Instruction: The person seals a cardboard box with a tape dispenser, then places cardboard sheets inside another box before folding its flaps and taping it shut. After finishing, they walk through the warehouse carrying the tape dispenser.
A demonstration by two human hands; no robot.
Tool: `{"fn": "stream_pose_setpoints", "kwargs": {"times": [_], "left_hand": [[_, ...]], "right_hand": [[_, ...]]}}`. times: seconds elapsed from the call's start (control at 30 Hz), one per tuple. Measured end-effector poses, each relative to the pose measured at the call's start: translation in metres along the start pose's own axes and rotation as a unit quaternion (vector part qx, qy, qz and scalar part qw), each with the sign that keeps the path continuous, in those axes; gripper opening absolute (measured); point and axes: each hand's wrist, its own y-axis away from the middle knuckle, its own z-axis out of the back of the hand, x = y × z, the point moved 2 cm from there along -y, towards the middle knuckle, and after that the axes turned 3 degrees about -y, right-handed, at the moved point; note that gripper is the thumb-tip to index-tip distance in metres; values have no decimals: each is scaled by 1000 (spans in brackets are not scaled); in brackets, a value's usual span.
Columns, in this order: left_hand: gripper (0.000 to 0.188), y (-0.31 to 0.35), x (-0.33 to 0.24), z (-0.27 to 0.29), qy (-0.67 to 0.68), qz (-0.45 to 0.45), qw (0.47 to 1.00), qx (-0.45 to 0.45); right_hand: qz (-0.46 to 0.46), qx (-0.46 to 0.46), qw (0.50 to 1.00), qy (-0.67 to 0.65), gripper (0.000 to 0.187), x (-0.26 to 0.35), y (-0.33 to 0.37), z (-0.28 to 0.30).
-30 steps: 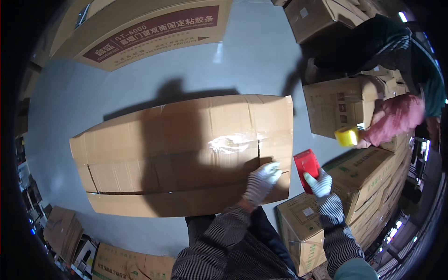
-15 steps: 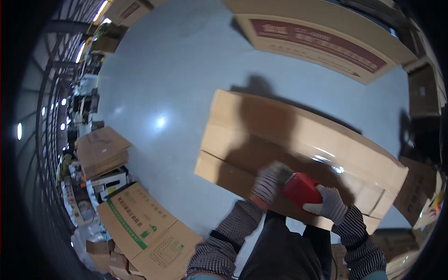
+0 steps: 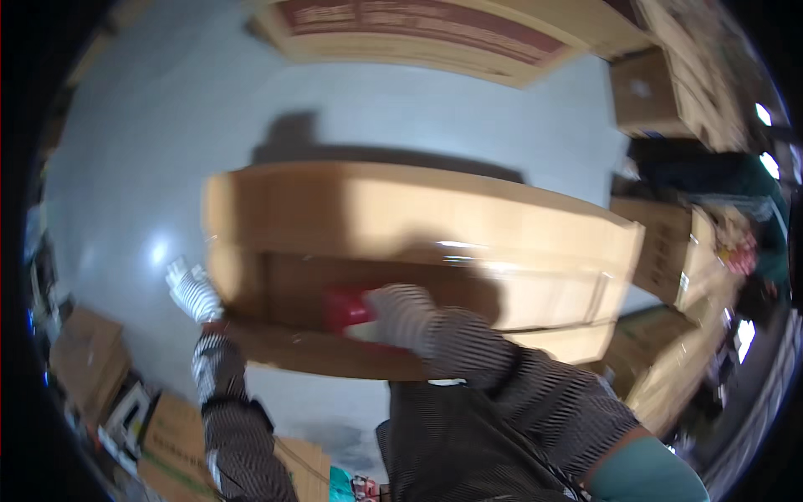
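A long brown cardboard box point(image 3: 535, 259) lies in front of me, with glossy streaks on its upper face. My right hand point(image 3: 406, 316), in a white striped glove, is closed around a red tape dispenser point(image 3: 350, 309) over the box's near left part. Motion blur smears the dispenser, and the hand covers part of it. At the box's left end, my left hand point(image 3: 194, 290) is open, its gloved fingers stretched out and apart. Whether it touches the box edge I cannot tell.
A large carton with a dark red band point(image 3: 418, 38) stands across the grey floor point(image 3: 401, 105). More cartons point(image 3: 657, 251) line the right side, near a person in dark green point(image 3: 768, 201). A flattened green-printed carton point(image 3: 171, 435) and a brown carton stack point(image 3: 88, 356) are at lower left.
My view has swung to the right. My left hand has let go near the dispenser and reached out to the box's left end. My right hand has carried the dispenser leftward along the box.
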Motion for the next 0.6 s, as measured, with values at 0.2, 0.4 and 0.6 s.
{"fn": "stream_pose_setpoints", "kwargs": {"times": [0.2,0.4,0.6], "left_hand": [[61,171,-184,96,140,-259,956,-8],[67,433,-504,210,289,-475,814,166],[44,568,-652,222,356,-606,700,126]], "right_hand": [[79,17,997,-3,66,-75,86,19],[-218,-51,975,9,57,-400,372,66],[-305,-116,944,50,65,-618,385,-15]]}}
